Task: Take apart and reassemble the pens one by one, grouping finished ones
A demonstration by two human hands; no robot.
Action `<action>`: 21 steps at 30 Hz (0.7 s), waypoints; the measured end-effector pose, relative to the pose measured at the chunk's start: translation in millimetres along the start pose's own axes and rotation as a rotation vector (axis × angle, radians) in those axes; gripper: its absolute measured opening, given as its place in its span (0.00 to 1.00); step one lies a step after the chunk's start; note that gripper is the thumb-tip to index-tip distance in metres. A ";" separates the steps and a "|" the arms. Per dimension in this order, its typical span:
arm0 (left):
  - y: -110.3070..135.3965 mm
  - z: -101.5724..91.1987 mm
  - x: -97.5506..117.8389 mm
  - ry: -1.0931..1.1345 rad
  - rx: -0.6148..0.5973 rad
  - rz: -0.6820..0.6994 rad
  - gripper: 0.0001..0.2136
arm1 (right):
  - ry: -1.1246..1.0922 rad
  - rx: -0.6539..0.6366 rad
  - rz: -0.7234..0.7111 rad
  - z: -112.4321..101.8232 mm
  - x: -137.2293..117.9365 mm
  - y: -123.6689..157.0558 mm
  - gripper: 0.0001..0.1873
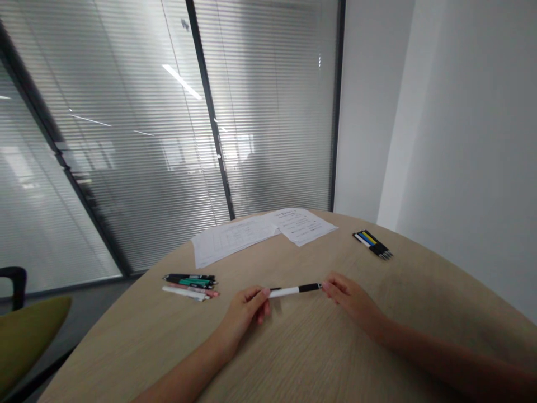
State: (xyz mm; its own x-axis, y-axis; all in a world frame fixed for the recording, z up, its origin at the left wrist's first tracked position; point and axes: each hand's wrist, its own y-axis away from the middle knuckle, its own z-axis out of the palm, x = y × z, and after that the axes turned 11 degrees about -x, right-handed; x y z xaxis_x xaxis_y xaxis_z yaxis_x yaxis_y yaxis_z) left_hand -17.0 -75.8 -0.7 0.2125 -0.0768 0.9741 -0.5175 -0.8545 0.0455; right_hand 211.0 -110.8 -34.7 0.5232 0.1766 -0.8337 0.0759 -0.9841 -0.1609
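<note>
Centrally, through the head camera, I see a white pen with a black grip (287, 291) held nearly level just above or on a round wood-toned desk (293, 347); I cannot tell which. I have the left hand (247, 313) closed around its clip end, thumb on top. The right hand (346, 296) is narrow, its fingertips at the pen's pointed end; I cannot tell whether they pinch it.

To the left lies a loose cluster of pens (191, 281), black, green, pink and white. Near the far right edge, I make out a neat row of pens (372, 244) with white, blue, yellow and black barrels. Printed sheets (235, 238) overlap at the back, before blinds (146, 179) behind glass. A yellow-green chair (31, 333) stands at far left.
</note>
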 end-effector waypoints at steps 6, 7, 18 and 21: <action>0.4 0.6 1.8 0.009 0.007 0.006 0.17 | -0.088 0.015 0.002 1.2 -1.2 0.0 0.09; 0.6 0.8 2.3 0.007 0.009 0.004 0.17 | -0.100 0.021 -0.005 1.4 -0.6 -0.1 0.09; -0.7 0.2 1.7 0.040 -0.027 0.011 0.16 | -0.195 0.031 -0.054 1.9 0.5 1.1 0.09; -1.3 -0.3 0.9 0.054 -0.021 0.018 0.16 | -0.233 0.031 -0.064 2.5 0.0 -0.2 0.10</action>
State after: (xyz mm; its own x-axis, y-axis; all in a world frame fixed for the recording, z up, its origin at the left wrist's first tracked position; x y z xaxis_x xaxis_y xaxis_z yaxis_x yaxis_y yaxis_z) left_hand -16.3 -74.6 0.1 0.1583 -0.0634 0.9853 -0.5380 -0.8423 0.0322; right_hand 208.9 -110.6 -36.0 0.3080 0.2418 -0.9202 0.0744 -0.9703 -0.2301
